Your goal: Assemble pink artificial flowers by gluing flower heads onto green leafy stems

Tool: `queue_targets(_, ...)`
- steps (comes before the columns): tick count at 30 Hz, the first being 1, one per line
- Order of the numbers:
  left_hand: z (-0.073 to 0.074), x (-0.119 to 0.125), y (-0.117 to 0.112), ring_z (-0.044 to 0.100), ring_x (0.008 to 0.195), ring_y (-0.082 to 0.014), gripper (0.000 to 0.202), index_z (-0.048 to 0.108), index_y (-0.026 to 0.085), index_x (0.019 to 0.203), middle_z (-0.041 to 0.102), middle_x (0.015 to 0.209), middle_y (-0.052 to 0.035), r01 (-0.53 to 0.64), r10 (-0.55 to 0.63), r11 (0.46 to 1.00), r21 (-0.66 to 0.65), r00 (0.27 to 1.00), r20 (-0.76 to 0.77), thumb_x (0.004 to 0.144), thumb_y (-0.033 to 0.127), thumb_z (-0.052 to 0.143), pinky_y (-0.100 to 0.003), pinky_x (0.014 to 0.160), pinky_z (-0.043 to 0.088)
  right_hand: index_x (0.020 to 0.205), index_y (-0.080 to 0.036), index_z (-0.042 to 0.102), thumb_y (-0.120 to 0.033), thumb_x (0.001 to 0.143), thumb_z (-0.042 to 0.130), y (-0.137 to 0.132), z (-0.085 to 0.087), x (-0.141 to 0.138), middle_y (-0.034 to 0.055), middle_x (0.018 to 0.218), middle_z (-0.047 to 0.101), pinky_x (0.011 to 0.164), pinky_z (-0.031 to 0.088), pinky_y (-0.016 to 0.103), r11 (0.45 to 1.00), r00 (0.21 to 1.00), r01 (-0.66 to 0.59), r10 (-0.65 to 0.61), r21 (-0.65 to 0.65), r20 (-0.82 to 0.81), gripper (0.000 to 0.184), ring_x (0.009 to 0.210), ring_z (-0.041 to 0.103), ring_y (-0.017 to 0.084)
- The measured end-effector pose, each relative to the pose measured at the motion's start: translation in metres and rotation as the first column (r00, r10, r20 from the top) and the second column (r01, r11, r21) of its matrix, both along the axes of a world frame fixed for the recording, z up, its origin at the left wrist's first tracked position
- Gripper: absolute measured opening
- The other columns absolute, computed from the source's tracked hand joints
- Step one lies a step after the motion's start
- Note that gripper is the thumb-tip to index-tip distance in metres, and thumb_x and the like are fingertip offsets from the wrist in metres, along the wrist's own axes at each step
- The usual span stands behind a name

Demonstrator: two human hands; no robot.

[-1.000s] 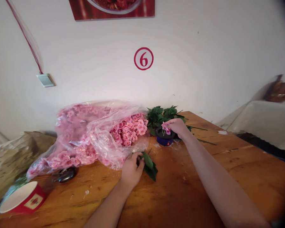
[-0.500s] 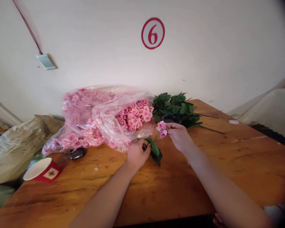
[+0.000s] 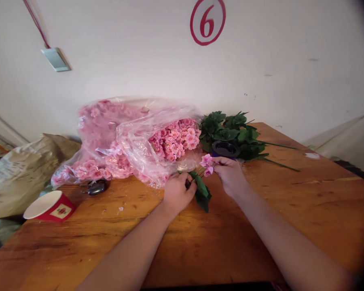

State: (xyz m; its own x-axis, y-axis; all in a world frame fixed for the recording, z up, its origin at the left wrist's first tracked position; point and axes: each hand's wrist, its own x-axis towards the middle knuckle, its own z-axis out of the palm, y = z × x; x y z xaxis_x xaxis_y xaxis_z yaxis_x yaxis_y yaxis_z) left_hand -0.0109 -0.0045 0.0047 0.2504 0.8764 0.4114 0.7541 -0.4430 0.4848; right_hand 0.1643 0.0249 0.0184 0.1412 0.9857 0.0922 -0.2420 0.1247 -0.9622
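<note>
My right hand pinches a small sprig of pink artificial blossoms by its thin stem. My left hand grips a stem carrying green artificial leaves, which hang out past my fingers. The two hands are close together, and the blossoms sit just above the leaves. Where the stems meet is hidden by my fingers. Behind them lies a clear plastic bag stuffed with pink artificial blossoms, touching the knuckles of my left hand or nearly so.
A heap of green leaf stems and a dark round pot stand behind my right hand on the wooden table. To the left are a black object, a tipped red paper cup, and a pale sack.
My right hand has moved left from the dark pot, carrying the blossom sprig to the leaves in my left hand. The view has tilted down, so everything sits higher in the frame.
</note>
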Motion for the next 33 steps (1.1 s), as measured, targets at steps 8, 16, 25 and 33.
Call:
queue_targets(8, -0.004, 0.0, 0.002, 0.056, 0.073, -0.0172, 0.01, 0.057, 0.02, 0.074, 0.062, 0.073, -0.0018, -0.01, 0.01, 1.0, 0.0, 1.0, -0.006, 0.083, 0.024, 0.054, -0.03, 0.067, 0.039, 0.074, -0.017, 0.072, -0.024, 0.059, 0.076, -0.003, 0.002, 0.003, 0.007, 0.081, 0.071, 0.058, 0.054, 0.032, 0.999, 0.999, -0.033, 0.033, 0.005, 0.03, 0.017, 0.063, 0.062, 0.017)
queue_targets(16, -0.005, 0.0, 0.002, 0.056, 0.073, -0.0175, 0.01, 0.057, 0.02, 0.075, 0.062, 0.073, -0.002, -0.01, 0.01, 1.0, 0.013, 1.0, -0.004, 0.084, 0.024, 0.054, -0.03, 0.068, 0.039, 0.074, -0.017, 0.067, -0.028, 0.061, 0.078, -0.002, 0.002, 0.005, 0.0065, 0.085, 0.07, 0.062, 0.053, 0.032, 0.997, 0.995, -0.078, 0.078, -0.011, 0.068, 0.02, 0.065, 0.061, 0.016)
queue_targets(25, -0.006, 0.0, 0.003, 0.058, 0.077, -0.0188, 0.011, 0.061, 0.02, 0.081, 0.065, 0.077, -0.0033, 0.004, -0.003, 1.0, 0.021, 0.999, -0.042, 0.086, 0.025, 0.053, -0.031, 0.071, 0.041, 0.101, -0.023, 0.056, -0.03, 0.058, 0.082, 0.005, 0.0, 0.015, 0.0013, 0.091, 0.066, 0.071, 0.053, 0.029, 0.944, 0.925, -0.328, 0.331, -0.049, 0.188, 0.051, 0.083, 0.063, 0.017)
queue_targets(33, -0.009, 0.001, 0.003, 0.059, 0.079, -0.0199, 0.014, 0.061, 0.02, 0.08, 0.066, 0.078, -0.0038, 0.039, -0.033, 0.998, 0.046, 0.992, -0.119, 0.089, 0.024, 0.05, -0.032, 0.073, 0.04, 0.1, -0.02, 0.058, -0.026, 0.058, 0.079, 0.016, -0.019, 0.013, -0.0014, 0.079, 0.063, 0.062, 0.054, 0.028, 0.96, 0.922, -0.278, 0.278, -0.038, 0.268, 0.048, 0.07, 0.061, 0.015)
